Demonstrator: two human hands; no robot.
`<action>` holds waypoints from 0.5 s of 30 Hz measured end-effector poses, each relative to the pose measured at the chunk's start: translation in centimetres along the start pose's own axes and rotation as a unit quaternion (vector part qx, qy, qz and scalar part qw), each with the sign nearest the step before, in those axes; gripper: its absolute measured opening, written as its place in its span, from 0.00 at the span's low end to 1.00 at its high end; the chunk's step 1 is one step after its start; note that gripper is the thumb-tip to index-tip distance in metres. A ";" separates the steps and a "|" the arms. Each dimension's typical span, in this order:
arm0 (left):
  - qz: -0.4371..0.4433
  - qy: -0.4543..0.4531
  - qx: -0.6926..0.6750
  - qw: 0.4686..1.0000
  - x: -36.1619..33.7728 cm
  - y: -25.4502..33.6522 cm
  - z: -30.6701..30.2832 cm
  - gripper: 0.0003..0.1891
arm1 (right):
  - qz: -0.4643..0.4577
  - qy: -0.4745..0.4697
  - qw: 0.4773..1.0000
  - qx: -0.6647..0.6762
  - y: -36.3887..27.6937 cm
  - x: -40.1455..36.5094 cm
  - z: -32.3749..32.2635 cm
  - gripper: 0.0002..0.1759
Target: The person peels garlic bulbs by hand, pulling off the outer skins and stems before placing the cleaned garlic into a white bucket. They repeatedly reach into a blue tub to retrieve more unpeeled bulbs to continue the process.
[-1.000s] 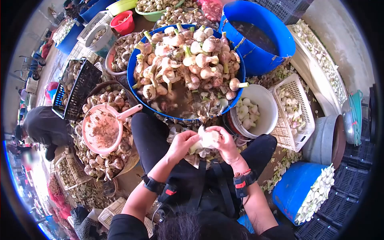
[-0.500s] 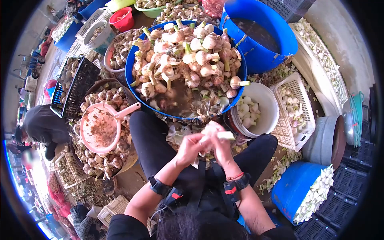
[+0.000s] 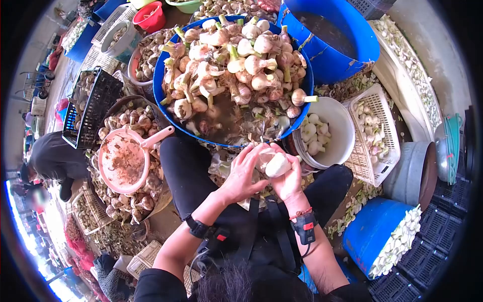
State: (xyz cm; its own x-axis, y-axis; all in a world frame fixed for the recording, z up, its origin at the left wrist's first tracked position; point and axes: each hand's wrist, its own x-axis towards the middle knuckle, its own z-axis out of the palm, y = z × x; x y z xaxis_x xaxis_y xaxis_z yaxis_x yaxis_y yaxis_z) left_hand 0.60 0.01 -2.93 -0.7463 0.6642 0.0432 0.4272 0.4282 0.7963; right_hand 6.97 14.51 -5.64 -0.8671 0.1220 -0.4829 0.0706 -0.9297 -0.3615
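Between my knees, my right hand [image 3: 288, 177] is wrapped round a white, peeled garlic bulb [image 3: 277, 165]. Its short stem points to the right. My left hand [image 3: 242, 173] has its fingers spread at the bulb's left side, where a loose piece of skin hangs. Just ahead stands a blue tub [image 3: 158, 85] heaped with unpeeled garlic bulbs [image 3: 241, 63] with cut stems, some in brown water. To the right of the tub, a white bucket [image 3: 344, 126] has peeled bulbs [image 3: 315, 135] at its bottom.
A pink strainer [image 3: 122, 160] rests on unpeeled garlic at the left, beside a black crate [image 3: 98, 108]. On the right are a cream basket [image 3: 390, 128], a metal pot [image 3: 410, 166] and a blue bucket [image 3: 370, 226] of white pieces. A person [image 3: 58, 158] sits far left.
The bulb now shows bare and white in my right hand. My left hand has opened from a pinch, its fingers spread. Both hands have turned, and the view has shifted slightly.
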 end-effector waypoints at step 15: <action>-0.017 -0.142 0.245 0.959 4.2 -8.7 -2.1 0.23 | -0.045 0.235 0.917 0.318 -9.2 2.4 -7.3 0.49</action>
State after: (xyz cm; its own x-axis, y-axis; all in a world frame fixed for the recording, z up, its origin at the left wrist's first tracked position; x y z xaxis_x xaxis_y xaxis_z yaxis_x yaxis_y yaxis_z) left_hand -7.35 -2.21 -8.45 -0.6257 0.7542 -0.1992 0.6450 0.6438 0.4116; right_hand 7.84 25.87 -9.36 -0.5368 0.2048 -0.8185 -0.4219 -0.9053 0.0502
